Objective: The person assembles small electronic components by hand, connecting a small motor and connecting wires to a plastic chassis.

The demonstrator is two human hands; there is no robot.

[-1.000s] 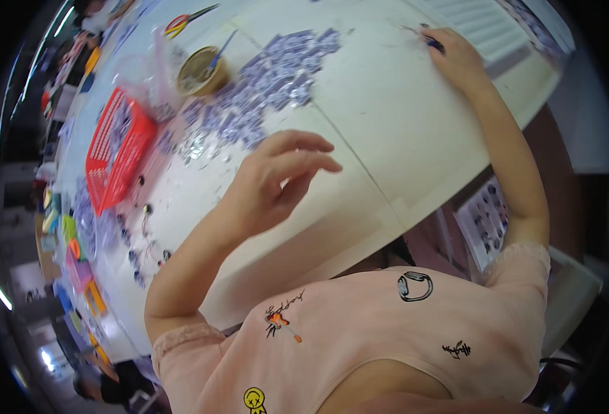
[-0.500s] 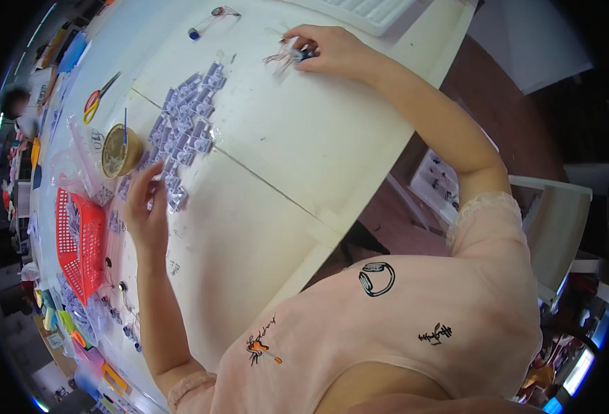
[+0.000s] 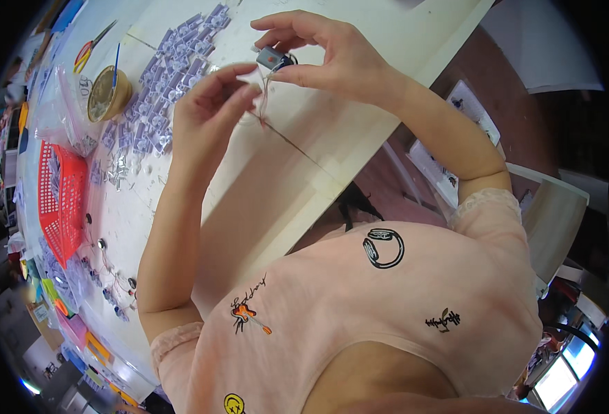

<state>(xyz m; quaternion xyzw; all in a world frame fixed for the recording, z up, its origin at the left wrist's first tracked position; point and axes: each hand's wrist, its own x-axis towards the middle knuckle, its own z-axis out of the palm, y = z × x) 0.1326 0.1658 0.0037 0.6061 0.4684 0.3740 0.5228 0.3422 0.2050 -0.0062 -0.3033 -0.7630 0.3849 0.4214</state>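
Note:
My right hand (image 3: 328,55) grips a small grey block with thin wires (image 3: 270,58) between thumb and fingers, above the table. Red and white wires hang below it. Close beside it is my left hand (image 3: 211,110), its thumb and forefinger curled toward each other. A pale bit shows between those fingertips, too small to name. Behind the left hand lies a heap of small lilac plastic parts (image 3: 156,103), several with clear or white pieces on them.
Left of the heap stand a bowl (image 3: 101,103) with a blue stick, a clear plastic bag (image 3: 63,117) and a red perforated basket (image 3: 63,207). Scissors (image 3: 91,48) lie farther off. Wired parts (image 3: 111,297) lie nearer on the left. A white tray (image 3: 432,169) sits below the table edge.
My right hand has come left and nearer with the wired block. My left hand has left the heap and moved right, up to it. The whole view has shifted.

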